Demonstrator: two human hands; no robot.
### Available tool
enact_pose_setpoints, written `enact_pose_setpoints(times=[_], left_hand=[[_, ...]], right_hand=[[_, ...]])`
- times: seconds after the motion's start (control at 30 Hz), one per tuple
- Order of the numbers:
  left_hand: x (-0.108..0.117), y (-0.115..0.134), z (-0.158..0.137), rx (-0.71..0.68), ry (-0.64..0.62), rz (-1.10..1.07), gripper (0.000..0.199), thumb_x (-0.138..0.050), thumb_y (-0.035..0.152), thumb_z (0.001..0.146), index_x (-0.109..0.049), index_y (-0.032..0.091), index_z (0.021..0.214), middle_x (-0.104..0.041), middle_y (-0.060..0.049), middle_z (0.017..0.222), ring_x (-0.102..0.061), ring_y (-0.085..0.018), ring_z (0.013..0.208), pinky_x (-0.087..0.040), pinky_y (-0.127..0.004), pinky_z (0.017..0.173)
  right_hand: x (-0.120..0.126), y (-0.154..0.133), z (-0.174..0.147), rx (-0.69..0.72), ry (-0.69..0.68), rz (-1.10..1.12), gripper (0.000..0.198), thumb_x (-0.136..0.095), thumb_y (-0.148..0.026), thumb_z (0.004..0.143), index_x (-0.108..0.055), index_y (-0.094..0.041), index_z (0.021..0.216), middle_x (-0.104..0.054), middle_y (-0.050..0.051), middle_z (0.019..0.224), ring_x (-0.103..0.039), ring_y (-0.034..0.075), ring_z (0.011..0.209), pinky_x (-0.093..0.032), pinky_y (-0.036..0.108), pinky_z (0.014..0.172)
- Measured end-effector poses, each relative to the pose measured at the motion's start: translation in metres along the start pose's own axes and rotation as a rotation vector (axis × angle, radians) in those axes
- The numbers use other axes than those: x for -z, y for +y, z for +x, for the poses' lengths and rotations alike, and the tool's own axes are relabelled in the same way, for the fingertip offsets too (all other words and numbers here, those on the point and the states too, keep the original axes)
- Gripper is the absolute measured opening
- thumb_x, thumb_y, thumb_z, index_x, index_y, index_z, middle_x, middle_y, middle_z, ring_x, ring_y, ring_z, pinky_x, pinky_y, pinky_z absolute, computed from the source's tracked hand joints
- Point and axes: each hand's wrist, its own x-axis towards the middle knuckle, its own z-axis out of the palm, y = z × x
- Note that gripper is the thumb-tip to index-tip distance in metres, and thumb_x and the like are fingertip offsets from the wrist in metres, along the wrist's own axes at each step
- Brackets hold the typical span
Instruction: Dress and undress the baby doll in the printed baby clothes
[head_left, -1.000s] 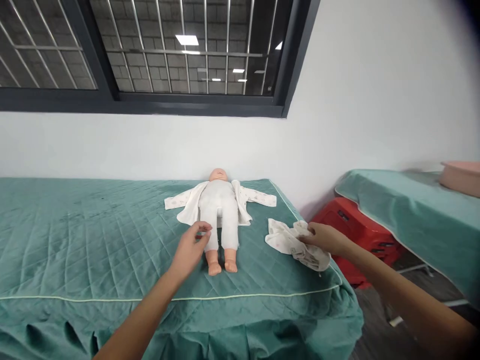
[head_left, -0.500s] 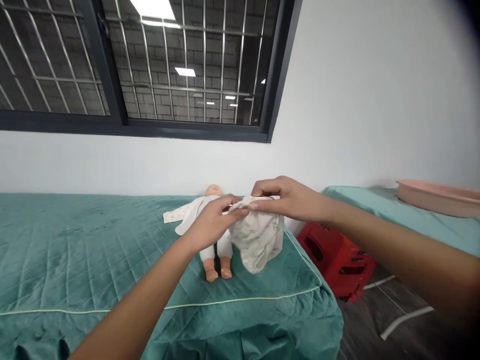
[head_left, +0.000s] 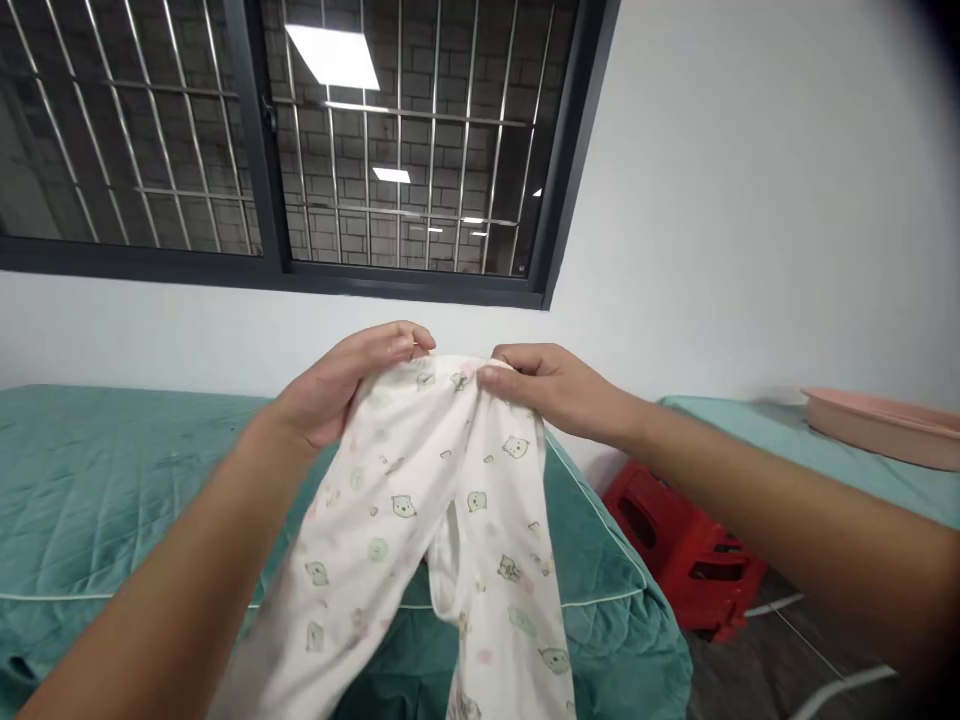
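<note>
A pair of white baby pants (head_left: 405,470) hangs unfolded in front of me, printed with small green animal faces and pale dots. Its waistband is up and both legs dangle downward, the left one blurred. My right hand (head_left: 551,385) pinches the waistband's right side between thumb and bent fingers. At the waistband's left end, my left hand (head_left: 349,380) is closed on the cloth, some of its fingers hidden by the fabric. The doll seen earlier on the bed is hidden behind the pants.
A green quilted cover (head_left: 150,480) lies over the bed against the white wall. To the right are a red plastic stool (head_left: 690,560) and a green-topped table (head_left: 720,420) with a pink basin (head_left: 877,430). A barred window (head_left: 405,150) is above.
The bunched cloth has been opened out into hanging pants, now closer to me and covering the doll. My left hand has moved left and up. The camera view has tilted slightly upward.
</note>
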Motion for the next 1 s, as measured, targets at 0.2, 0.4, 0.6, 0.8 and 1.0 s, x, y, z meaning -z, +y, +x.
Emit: enact_pose_setpoints(times=[0.2, 0.4, 0.6, 0.8, 1.0], left_hand=[[0.01, -0.023, -0.005, 0.3, -0.27, 0.408, 0.02, -0.08, 0.033, 0.066, -0.072, 0.017, 0.077, -0.07, -0.004, 0.071, -0.067, -0.02, 0.065, -0.052, -0.024, 0.052], [0.031, -0.088, 0.008, 0.09, 0.094, -0.138, 0.025, -0.076, 0.031, 0.073, -0.07, 0.015, 0.091, -0.071, -0.005, 0.086, -0.067, -0.016, 0.073, -0.053, -0.023, 0.063], [0.027, -0.13, 0.008, 0.28, 0.102, -0.168, 0.056, -0.059, 0.06, 0.084, -0.065, 0.014, 0.116, -0.072, -0.012, 0.104, -0.069, -0.025, 0.093, -0.055, -0.032, 0.078], [0.04, -0.138, 0.002, 0.463, -0.216, 0.066, 0.054, -0.081, 0.037, 0.07, -0.066, 0.016, 0.118, -0.071, -0.012, 0.113, -0.067, -0.029, 0.103, -0.054, -0.037, 0.088], [0.06, -0.159, 0.007, 0.24, 0.138, -0.172, 0.052, -0.076, 0.032, 0.076, -0.062, 0.014, 0.123, -0.07, -0.014, 0.116, -0.069, -0.027, 0.098, -0.053, -0.035, 0.085]], right_hand=[[-0.034, 0.026, 0.022, 0.063, 0.086, 0.174, 0.047, -0.064, -0.057, 0.086, -0.048, -0.016, 0.068, -0.042, -0.004, 0.065, -0.039, 0.007, 0.057, -0.031, 0.02, 0.052], [-0.048, 0.065, 0.034, -0.193, -0.39, 0.144, 0.041, -0.072, -0.056, 0.079, -0.071, -0.019, 0.095, -0.069, 0.004, 0.092, -0.061, 0.015, 0.076, -0.048, 0.025, 0.065], [-0.061, 0.108, 0.046, -0.267, -0.19, 0.27, 0.042, -0.073, -0.055, 0.078, -0.073, -0.016, 0.093, -0.072, 0.007, 0.096, -0.066, 0.019, 0.084, -0.051, 0.026, 0.071], [-0.078, 0.132, 0.058, -0.323, 0.093, 0.638, 0.051, -0.065, -0.061, 0.083, -0.068, -0.014, 0.103, -0.07, 0.009, 0.097, -0.065, 0.019, 0.082, -0.052, 0.027, 0.072], [-0.087, 0.137, 0.061, -0.294, -0.084, 0.68, 0.045, -0.069, -0.052, 0.083, -0.069, -0.016, 0.111, -0.071, 0.008, 0.098, -0.067, 0.02, 0.089, -0.053, 0.03, 0.081]])
